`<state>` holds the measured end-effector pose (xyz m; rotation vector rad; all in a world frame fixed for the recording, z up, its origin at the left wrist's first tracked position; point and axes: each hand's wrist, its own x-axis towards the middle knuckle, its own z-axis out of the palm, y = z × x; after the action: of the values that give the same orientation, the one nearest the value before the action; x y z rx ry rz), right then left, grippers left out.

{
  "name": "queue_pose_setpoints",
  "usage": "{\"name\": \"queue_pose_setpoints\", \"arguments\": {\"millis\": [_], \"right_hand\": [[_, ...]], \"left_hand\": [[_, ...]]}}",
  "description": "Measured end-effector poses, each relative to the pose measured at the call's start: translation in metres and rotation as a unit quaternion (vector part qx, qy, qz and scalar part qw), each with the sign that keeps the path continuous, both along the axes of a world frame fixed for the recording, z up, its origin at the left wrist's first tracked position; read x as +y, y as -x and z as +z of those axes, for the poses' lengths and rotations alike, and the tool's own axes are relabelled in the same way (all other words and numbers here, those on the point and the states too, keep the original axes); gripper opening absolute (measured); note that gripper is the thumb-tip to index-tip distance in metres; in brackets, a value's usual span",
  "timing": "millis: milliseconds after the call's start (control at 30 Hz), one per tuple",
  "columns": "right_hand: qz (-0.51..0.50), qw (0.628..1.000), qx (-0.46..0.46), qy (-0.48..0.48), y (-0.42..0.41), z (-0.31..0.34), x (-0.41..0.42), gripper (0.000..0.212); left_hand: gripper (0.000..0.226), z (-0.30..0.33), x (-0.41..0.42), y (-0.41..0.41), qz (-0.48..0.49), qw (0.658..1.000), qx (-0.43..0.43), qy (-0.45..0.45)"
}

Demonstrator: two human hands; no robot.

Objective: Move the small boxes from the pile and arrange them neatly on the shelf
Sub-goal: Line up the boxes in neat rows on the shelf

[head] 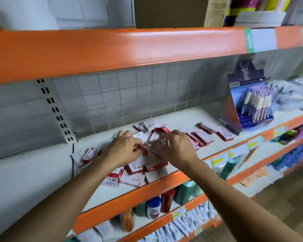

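White shop shelf (191, 117) with orange front edge: small red-and-white cardboard boxes (136, 172) lying jumbled mid-shelf. Your left hand (124, 149) pinching one red box; right hand (177, 147) curling over pile, contents unclear — probably gathering for neat rows.

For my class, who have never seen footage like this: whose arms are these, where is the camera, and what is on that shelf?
There is no machine: a person wears one camera on the head, looking down at their own arms. The left hand grips a small red and white box; the right hand reaches into the pile of small boxes, its hold too blurred to judge. The pile lies on a white shelf with an orange edge. A pen display stands to the right, and bottles stand on the shelf below.
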<state>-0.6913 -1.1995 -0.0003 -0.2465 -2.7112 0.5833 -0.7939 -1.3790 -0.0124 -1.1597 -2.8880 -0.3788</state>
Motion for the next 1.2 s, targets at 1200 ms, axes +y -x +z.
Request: {"name": "queue_pose_setpoints", "arguments": {"millis": [1200], "right_hand": [[0.023, 0.988, -0.043, 0.149, 0.058, 0.003, 0.115, 0.028]], "left_hand": [[0.040, -0.010, 0.038, -0.032, 0.204, 0.975, 0.061, 0.063]]}}
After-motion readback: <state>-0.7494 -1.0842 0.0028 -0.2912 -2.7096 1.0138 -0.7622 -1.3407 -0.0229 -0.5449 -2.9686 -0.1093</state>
